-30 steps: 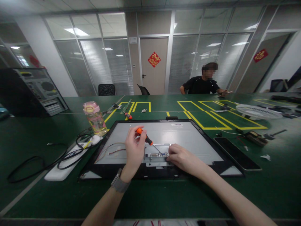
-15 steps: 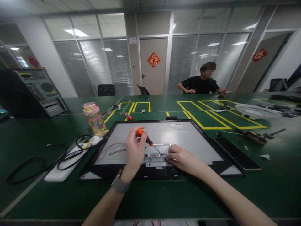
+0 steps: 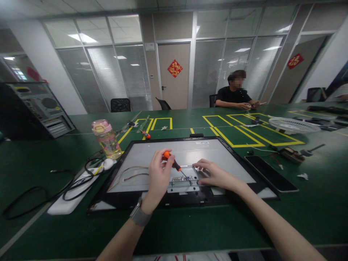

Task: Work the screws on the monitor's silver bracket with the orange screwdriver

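My left hand (image 3: 160,174) is closed around the orange and black handle of a screwdriver (image 3: 173,162). The screwdriver slants down to the right, its tip at a small metal bracket (image 3: 176,189) with a circuit board on it. On the bracket's right side, my right hand (image 3: 213,174) has thumb and fingers spread, with nothing seen between them; its fingertips are at the bracket's edge. Beneath both hands lies a flat display panel (image 3: 228,156), grey back up, in a black frame. Thin wires (image 3: 130,177) run across it left of my left hand.
Left of the panel are a white power strip (image 3: 67,197) with black cables and a pink-lidded bottle (image 3: 106,139). A phone (image 3: 270,174) lies to the right, near a white fan-like grille (image 3: 293,125). A computer case (image 3: 32,110) stands far left. A person (image 3: 235,92) sits opposite.
My right hand has opened, its fingers spreading from a pinch at the bracket. The screwdriver stays in my left hand at the bracket. Opposite, the person's arms have come together on the table.
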A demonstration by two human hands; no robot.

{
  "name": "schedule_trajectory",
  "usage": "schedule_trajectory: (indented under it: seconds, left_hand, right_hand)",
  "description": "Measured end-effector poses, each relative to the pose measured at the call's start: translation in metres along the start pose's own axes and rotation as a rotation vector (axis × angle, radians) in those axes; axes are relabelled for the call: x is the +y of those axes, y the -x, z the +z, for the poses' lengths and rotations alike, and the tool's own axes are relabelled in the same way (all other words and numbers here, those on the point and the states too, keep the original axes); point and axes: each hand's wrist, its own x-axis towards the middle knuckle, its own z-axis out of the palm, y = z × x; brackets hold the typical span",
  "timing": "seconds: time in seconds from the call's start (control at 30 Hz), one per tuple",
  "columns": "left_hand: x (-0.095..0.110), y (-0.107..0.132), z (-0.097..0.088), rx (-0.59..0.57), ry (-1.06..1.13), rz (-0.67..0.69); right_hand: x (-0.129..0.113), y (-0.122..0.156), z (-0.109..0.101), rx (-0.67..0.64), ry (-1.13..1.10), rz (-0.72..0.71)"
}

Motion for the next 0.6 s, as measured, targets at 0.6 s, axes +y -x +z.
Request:
schedule_trajectory:
  seconds: [0.6]
  left_hand:
    - [0.0009,0.0028,0.0018,-0.022,-0.015,0.035]
  right_hand:
    - [-0.0029,0.0003,-0.0003,-0.033,0.039,0.031]
